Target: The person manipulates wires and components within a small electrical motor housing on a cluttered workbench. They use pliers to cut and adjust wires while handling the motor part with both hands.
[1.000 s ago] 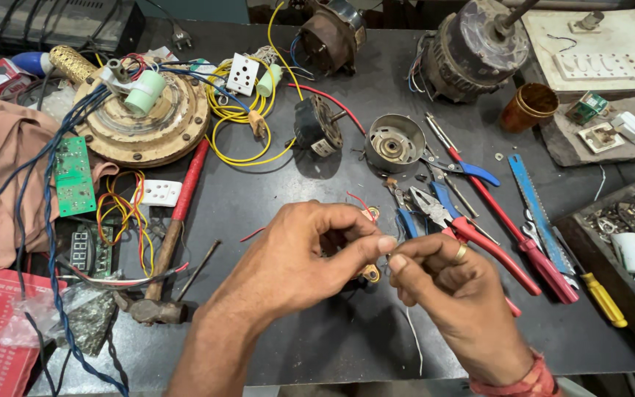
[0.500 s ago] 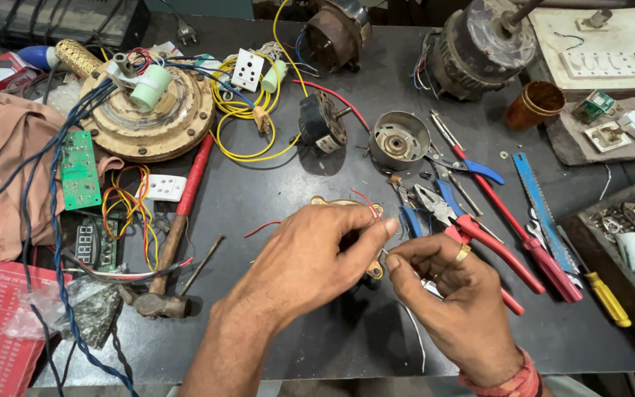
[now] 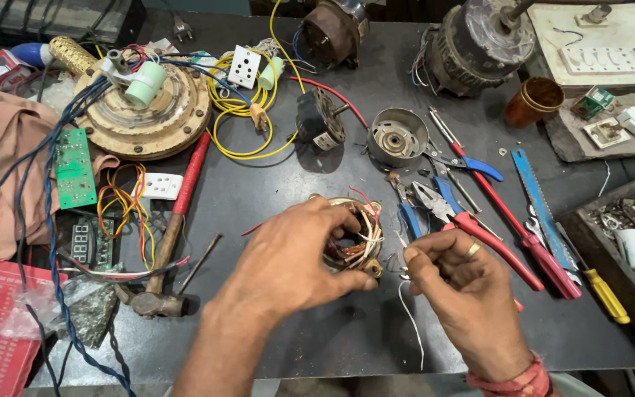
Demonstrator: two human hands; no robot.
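My left hand grips a small round motor stator with copper windings and red and white leads, holding it just above the dark worktable. My right hand, with a ring on one finger, pinches a thin white wire that hangs down from the stator's right side. The two hands almost touch at the stator's lower right edge. Most of the stator's left half is hidden under my left hand.
Pliers and screwdrivers with red and blue handles lie right of my hands. A metal motor cap, a hammer, a large fan motor, yellow wires and a green circuit board lie behind and left. A parts box stands at the right edge.
Both hands have stayed together at the stator. My right hand's fingers have shifted slightly along the white wire, and the stator shows more clearly between the hands.
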